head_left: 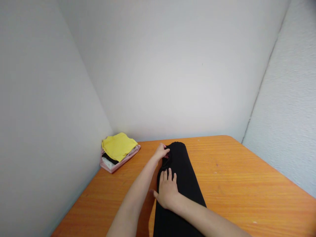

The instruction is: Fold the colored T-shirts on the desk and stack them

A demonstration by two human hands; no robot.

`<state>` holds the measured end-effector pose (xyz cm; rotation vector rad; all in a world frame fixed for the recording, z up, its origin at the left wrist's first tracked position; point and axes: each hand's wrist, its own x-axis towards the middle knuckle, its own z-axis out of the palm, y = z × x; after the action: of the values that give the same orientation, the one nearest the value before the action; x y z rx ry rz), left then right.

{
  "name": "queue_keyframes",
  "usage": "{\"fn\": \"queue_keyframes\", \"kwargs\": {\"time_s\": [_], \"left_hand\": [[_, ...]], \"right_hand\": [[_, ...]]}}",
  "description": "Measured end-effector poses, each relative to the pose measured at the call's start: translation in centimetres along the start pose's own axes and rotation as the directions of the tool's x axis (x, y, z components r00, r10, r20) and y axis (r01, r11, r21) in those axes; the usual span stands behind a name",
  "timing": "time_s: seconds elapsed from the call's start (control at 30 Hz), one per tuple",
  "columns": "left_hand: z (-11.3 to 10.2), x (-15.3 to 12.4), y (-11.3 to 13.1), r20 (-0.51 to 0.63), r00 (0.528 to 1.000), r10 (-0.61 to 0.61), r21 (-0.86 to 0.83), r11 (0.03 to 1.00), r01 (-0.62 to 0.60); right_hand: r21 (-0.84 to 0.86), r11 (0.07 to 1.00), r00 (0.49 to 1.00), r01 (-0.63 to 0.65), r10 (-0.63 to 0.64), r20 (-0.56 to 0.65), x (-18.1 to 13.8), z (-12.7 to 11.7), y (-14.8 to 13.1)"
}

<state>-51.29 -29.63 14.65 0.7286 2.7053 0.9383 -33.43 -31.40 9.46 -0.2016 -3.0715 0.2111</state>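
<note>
A long black garment (184, 184) lies folded lengthwise on the orange wooden table (234, 177), running from the near edge toward the wall. My left hand (161, 152) reaches to its far end and pinches the cloth there, where a bit of pink shows. My right hand (168, 191) lies flat on the left side of the garment, fingers stretched out and pointing away from me, pressing the fabric down.
A small stack of folded clothes (118, 152), yellow on top with black, white and pink beneath, sits in the table's far left corner against the wall. White walls close in the table on the left, back and right.
</note>
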Motion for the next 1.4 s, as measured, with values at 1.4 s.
{"fn": "queue_keyframes", "kwargs": {"time_s": [1.4], "left_hand": [[1.6, -33.9, -8.9, 0.304, 0.619, 0.724, 0.424, 0.479, -0.769]], "right_hand": [[-0.135, 0.753, 0.684, 0.644, -0.645, -0.340, -20.5, 1.6, 17.1]]}}
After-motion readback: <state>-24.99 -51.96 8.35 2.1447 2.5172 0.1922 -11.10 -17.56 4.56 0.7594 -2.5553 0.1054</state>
